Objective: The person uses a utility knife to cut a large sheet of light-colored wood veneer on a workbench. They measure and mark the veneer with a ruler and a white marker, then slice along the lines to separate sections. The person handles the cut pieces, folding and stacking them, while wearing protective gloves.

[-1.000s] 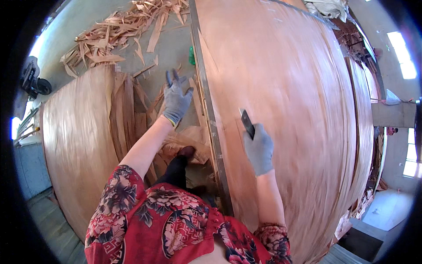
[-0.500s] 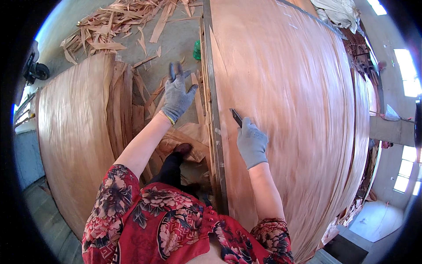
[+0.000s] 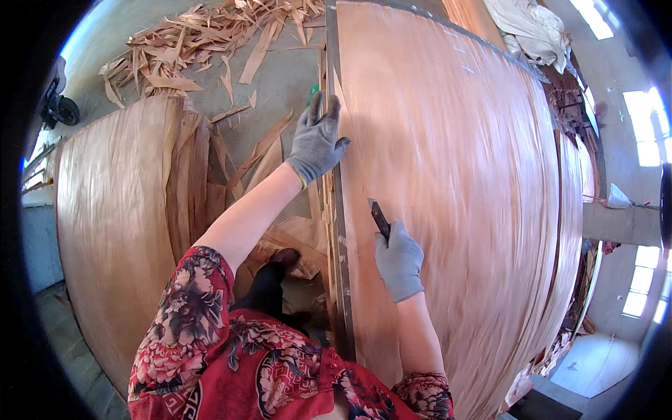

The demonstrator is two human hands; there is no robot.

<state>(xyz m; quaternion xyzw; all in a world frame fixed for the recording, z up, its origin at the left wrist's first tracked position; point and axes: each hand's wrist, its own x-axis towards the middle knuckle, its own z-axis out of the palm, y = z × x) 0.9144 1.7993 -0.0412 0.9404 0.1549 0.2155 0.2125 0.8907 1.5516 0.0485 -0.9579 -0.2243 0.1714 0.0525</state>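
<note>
The person's grey-gloved left hand (image 3: 318, 142), empty with fingers parted, has moved rightward from above the floor to the dark edge strip (image 3: 340, 224) of the broad reddish-brown wood sheet (image 3: 455, 175). The grey-gloved right hand (image 3: 401, 264) still grips a slim black-handled knife (image 3: 380, 218) over that sheet.

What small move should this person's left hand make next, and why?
Perhaps press the grey-gloved left hand onto the left edge of the broad, pinkish-brown wood sheet to steady it: that hand looks open and empty beside that edge, while the grey-gloved right hand holds a black-handled knife over the same sheet.
</note>
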